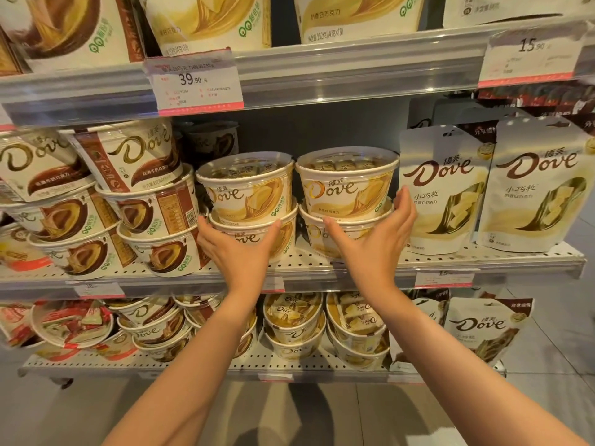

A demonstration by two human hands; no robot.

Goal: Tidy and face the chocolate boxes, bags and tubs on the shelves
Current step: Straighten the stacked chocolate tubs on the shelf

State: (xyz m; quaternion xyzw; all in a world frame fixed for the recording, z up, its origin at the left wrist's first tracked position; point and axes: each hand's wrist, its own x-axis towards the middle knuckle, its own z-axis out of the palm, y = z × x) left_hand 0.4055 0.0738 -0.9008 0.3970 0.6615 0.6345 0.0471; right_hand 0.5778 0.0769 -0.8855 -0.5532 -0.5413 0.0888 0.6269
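Two stacks of cream Dove white-chocolate tubs stand side by side on the middle shelf [502, 257]. Both top tubs, left [248, 191] and right [346, 185], show their logos to the front. My left hand [240, 249] wraps the lower left tub [286, 239], thumb on its right side and fingers on its left. My right hand [373, 239] cups the lower right tub [314, 239], with its fingertips reaching up beside the top tub. Two white Dove bags [444, 191] [534, 185] stand upright just right of my right hand.
Brown milk-chocolate tubs [154, 214] are piled unevenly at the left, some tilted. One dark tub [212, 140] sits behind the cream stacks. The lower shelf [199, 365] holds more tubs and a bag [483, 329]. Price tags [196, 82] hang on the upper shelf rail.
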